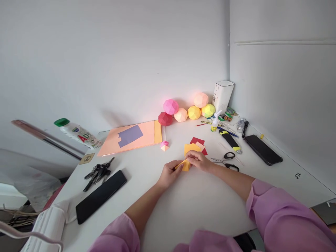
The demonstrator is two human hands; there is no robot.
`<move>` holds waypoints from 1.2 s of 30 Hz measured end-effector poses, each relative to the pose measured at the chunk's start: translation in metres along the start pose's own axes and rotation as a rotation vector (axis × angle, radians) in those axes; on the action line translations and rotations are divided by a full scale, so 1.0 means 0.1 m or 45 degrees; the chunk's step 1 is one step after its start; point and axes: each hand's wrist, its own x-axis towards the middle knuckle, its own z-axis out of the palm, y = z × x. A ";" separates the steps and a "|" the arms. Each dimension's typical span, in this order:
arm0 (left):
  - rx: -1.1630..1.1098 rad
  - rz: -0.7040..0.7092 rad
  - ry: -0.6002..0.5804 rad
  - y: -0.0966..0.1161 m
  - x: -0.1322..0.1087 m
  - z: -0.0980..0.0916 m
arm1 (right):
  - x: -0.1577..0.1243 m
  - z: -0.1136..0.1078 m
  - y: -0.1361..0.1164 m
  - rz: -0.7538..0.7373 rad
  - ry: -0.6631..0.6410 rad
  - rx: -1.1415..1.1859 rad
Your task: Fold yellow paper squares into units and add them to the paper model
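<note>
My left hand and my right hand meet at the middle of the white table, both pinching a small orange paper piece that is partly folded. Just behind it lie more paper squares in orange, red and pale pink. A tiny pink folded paper shape sits a little further back to the left. Black-handled scissors rest right of my right hand.
Several coloured paper balls line the back wall beside a white container. A glue bottle, pens, a utility knife and a phone lie at the right. Peach paper sheets, keys, a black case and a bottle lie left.
</note>
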 end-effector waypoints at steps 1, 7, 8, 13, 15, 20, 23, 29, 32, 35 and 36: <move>-0.010 -0.003 -0.004 0.00 0.00 0.00 | 0.00 0.00 0.00 -0.059 0.013 -0.080; -0.106 -0.044 0.005 0.00 0.00 0.01 | 0.01 0.01 -0.01 -0.369 0.087 -0.331; -0.148 -0.056 0.013 0.01 0.01 0.01 | 0.02 0.01 -0.01 -0.348 0.098 -0.320; -0.391 -0.188 0.088 0.02 0.02 0.01 | 0.01 0.01 0.00 -0.194 0.141 -0.311; -0.437 -0.222 0.077 0.02 0.03 0.01 | 0.00 0.02 0.02 -0.207 0.133 -0.334; -0.464 -0.205 0.042 0.00 0.04 0.01 | 0.01 0.02 0.08 -0.229 0.065 -0.354; -0.472 -0.214 0.076 -0.02 0.04 0.02 | 0.01 0.01 0.11 -0.182 0.055 -0.332; -0.488 -0.214 0.067 0.01 0.04 0.01 | 0.02 0.00 0.12 -0.067 0.021 -0.262; -0.470 -0.202 0.065 0.02 0.04 0.00 | 0.02 -0.01 0.11 -0.028 0.009 -0.234; -0.441 -0.198 0.075 0.01 0.04 0.01 | 0.02 -0.01 0.10 -0.010 0.003 -0.212; -0.433 -0.198 0.080 0.01 0.04 0.01 | 0.02 -0.01 0.09 -0.003 0.002 -0.205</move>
